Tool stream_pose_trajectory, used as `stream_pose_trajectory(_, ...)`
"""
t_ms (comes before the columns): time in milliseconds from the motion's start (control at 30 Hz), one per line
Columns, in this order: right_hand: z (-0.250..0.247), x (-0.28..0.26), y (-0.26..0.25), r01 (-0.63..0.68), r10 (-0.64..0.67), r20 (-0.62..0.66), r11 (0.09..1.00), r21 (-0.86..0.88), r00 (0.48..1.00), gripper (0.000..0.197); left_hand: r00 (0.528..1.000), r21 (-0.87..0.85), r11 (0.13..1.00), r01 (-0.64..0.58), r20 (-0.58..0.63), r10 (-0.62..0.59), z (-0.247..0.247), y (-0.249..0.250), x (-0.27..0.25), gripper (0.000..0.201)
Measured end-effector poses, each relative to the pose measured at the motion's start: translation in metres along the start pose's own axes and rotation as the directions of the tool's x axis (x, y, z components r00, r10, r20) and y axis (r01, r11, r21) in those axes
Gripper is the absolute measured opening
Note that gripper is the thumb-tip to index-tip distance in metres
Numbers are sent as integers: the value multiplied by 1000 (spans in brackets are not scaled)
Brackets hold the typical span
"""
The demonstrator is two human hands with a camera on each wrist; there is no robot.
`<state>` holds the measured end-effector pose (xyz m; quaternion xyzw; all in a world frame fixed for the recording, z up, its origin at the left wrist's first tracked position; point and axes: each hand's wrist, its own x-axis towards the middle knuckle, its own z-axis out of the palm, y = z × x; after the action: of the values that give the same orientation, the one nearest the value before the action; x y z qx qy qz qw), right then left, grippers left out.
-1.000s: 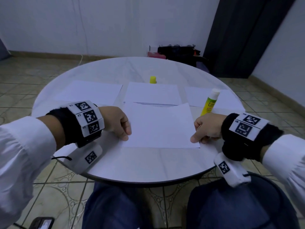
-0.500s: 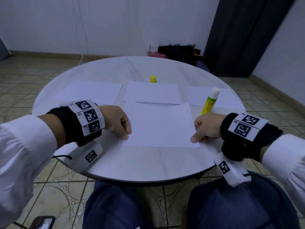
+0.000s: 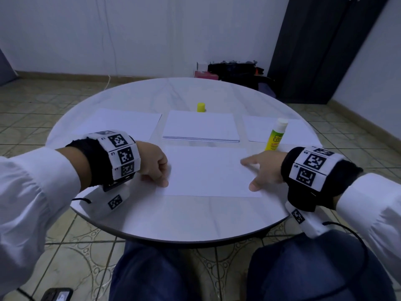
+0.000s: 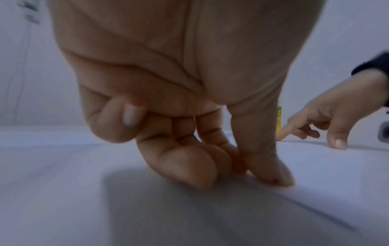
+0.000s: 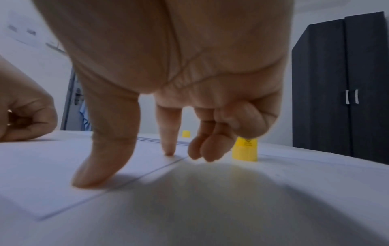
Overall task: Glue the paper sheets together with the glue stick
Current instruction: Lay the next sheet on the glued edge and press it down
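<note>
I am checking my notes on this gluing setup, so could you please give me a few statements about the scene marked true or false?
1. The glue stick stands upright on the table. True.
2. The right hand grips the glue stick. False: its thumb and index finger press on the nearest paper sheet.
3. The yellow cap is on the glue stick. False: it stands apart, beyond the paper stack.
4. The left hand touches the nearest paper sheet's left edge. True.

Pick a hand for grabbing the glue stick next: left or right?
Right. The glue stick stands uncapped just beyond the right hand, which only touches the front sheet with straight thumb and forefinger. The left hand is across the sheet, pinning its other edge.
</note>
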<state>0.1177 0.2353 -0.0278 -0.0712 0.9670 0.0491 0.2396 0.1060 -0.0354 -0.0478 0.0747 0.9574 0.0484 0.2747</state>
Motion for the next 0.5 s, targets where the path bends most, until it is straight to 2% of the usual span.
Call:
stream_pose_trajectory(133, -9, 2, -5, 28, -11, 65, 961, -276, 998, 84, 995, 279, 957, 80, 28, -91, -16, 19, -4, 32)
stream_pose_trajectory(200, -11, 3, -7, 76, -48, 96, 943, -323, 994, 81, 997, 381, 922, 68, -5, -71, -26, 43, 0, 38)
stream_pose_trajectory(300, -12, 4, -13, 118, -92, 96, 936, -332, 991, 73, 988, 378, 926, -2, -142, 60, -29, 88, 15, 79)
stream_pose_trajectory(367, -12, 7, -14, 130, -110, 78, 929, -345, 991, 71, 973, 323, 941, -99, -167, 159, -21, 123, 25, 103)
stream_pose_trajectory(433, -13, 8, -12, 115, -95, 76, 941, -319, 993, 62, 963, 338, 921, -193, -113, 243, -7, 153, 36, 111)
stream_pose_trajectory(500, -12, 8, -11, 136, -123, 59, 943, -304, 991, 49, 954, 354, 906, -231, -99, 282, 4, 168, 43, 116)
